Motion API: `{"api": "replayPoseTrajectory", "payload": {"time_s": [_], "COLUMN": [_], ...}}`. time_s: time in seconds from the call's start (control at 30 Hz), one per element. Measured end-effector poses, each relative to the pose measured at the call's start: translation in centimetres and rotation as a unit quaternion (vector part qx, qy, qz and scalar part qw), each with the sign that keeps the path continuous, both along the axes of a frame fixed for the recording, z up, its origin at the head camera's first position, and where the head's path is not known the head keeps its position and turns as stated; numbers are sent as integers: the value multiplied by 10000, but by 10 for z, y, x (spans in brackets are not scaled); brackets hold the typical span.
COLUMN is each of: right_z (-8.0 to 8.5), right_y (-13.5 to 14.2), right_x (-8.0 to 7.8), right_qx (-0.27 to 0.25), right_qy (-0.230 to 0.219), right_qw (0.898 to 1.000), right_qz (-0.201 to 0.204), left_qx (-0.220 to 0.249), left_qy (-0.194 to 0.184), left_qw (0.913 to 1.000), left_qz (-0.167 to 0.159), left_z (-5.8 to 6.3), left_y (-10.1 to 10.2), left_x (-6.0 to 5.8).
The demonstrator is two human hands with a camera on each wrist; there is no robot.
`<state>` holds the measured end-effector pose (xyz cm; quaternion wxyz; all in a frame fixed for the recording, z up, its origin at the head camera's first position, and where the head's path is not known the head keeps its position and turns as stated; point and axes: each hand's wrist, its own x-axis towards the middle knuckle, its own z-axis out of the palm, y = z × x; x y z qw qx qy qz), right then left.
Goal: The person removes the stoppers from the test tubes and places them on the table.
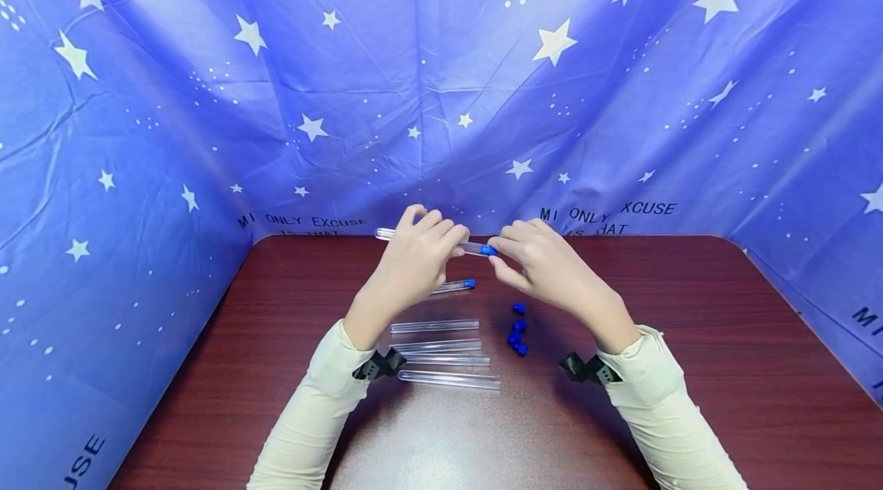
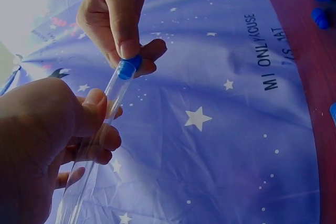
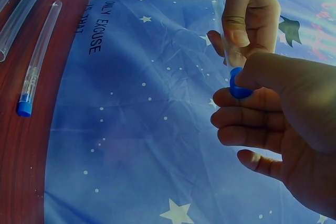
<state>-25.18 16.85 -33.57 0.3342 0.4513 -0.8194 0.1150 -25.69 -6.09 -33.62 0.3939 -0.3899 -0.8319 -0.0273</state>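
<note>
My left hand grips a clear test tube around its middle, above the far part of the table. At the tube's mouth sits a blue cap, which my right hand pinches between thumb and forefinger. In the right wrist view the other fingers of that hand are spread below the cap. The tube points slightly down toward the right in the head view. Beneath the left hand lies another tube with a blue cap on its end.
Several uncapped clear tubes lie side by side on the dark red table. To their right are several loose blue caps in a small group. A blue curtain with white stars hangs around the table's far edge and sides.
</note>
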Motion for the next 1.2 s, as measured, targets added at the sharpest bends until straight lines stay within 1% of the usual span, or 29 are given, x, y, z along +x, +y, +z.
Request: {"api": "replayPoseTrajectory", "payload": {"time_s": [0.33, 0.67, 0.77, 0.97, 1.07, 1.2], "right_z": [-1, -1, -1, 0, 0, -1], "right_y": [-3, -8, -10, -14, -15, -13], "right_x": [0, 1, 3, 6, 6, 4], "right_qx": [-12, 58, 82, 134, 115, 79], "right_qy": [417, 909, 1032, 1400, 1438, 1314], "right_qw": [9991, 9954, 9940, 9890, 9885, 9903], "right_qz": [-78, -281, -354, -460, -458, -432], "left_qx": [79, 239, 305, 450, 511, 606], "left_qy": [-69, -203, -326, -733, -851, -855], "left_qw": [9999, 9995, 9989, 9962, 9949, 9941], "left_qz": [-32, -102, -120, -158, -164, -285], "left_z": [3, 5, 5, 7, 8, 7], "left_y": [-2, -5, -6, -9, -11, -11], "left_x": [3, 3, 3, 4, 5, 4]}}
